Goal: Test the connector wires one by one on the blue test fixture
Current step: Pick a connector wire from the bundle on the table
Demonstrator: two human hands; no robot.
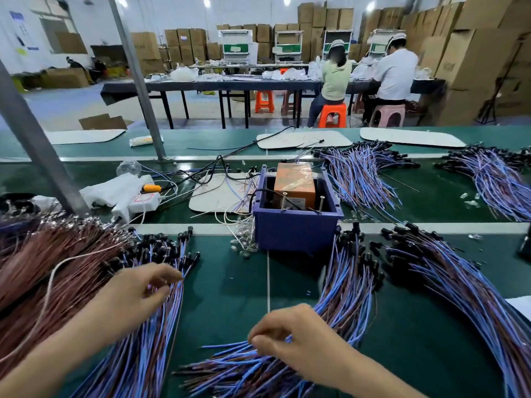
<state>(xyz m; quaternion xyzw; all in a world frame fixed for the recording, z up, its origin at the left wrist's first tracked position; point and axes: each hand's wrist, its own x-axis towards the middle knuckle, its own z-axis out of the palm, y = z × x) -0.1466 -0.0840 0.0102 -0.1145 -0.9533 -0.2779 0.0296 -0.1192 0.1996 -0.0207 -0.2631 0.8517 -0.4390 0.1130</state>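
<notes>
My left hand (138,294) is pinching thin blue-and-brown connector wires (161,334) at nine o'clock, and my right hand (298,340) is pinching loose ends at six. The blue plastic box fixture (296,228) is sitting untouched at twelve on the green desk (230,297). I judge most testing is lying ahead.

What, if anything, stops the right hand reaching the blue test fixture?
Probably nothing, so yes: mostly bare green belt lies between the right hand and the blue test fixture; its fingers pinch wires.
</notes>
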